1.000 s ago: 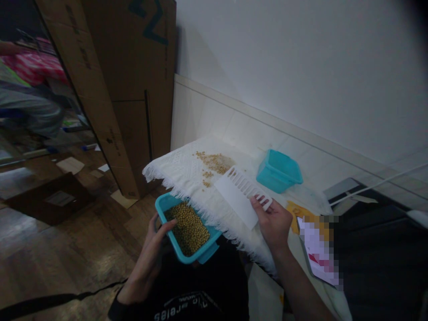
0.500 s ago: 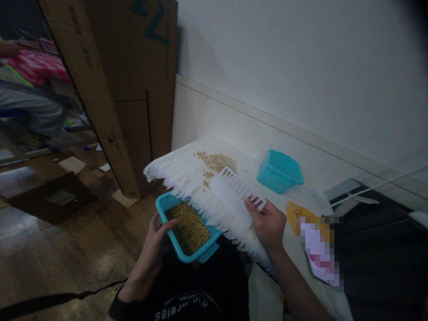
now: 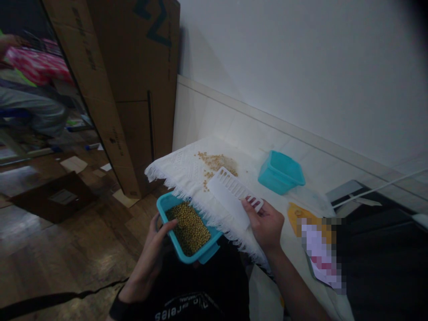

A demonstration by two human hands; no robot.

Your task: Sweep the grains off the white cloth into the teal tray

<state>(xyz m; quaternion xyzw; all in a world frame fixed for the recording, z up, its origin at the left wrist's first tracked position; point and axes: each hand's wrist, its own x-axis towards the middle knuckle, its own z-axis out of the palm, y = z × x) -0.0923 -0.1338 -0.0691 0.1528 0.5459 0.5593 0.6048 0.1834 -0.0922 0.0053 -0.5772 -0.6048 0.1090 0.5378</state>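
Note:
My left hand (image 3: 157, 238) grips the left rim of a turquoise plastic container (image 3: 205, 257), thumb over the edge. Many small yellowish-green beans (image 3: 190, 227) lie in it. The container is held just below the fringed edge of a white tablecloth (image 3: 177, 167). In my right hand (image 3: 267, 223) is a white slotted plastic plate (image 3: 225, 191), pinched at its right end and lying low over the cloth. Loose pale beans (image 3: 214, 162) are scattered on the cloth beyond the plate. A second turquoise container (image 3: 279, 174) stands farther back on the right.
A tall cardboard box (image 3: 133, 89) rises at the left of the table, against the white wall (image 3: 284, 67). To the right are a yellow packet (image 3: 297, 214) and a black object (image 3: 377, 249). At far left a person's leg (image 3: 30, 109) shows; cardboard (image 3: 55, 196) lies on the floor.
The white slotted plate and my right hand have shifted slightly left, toward the table's fringed edge. My left hand holds the container almost unmoved.

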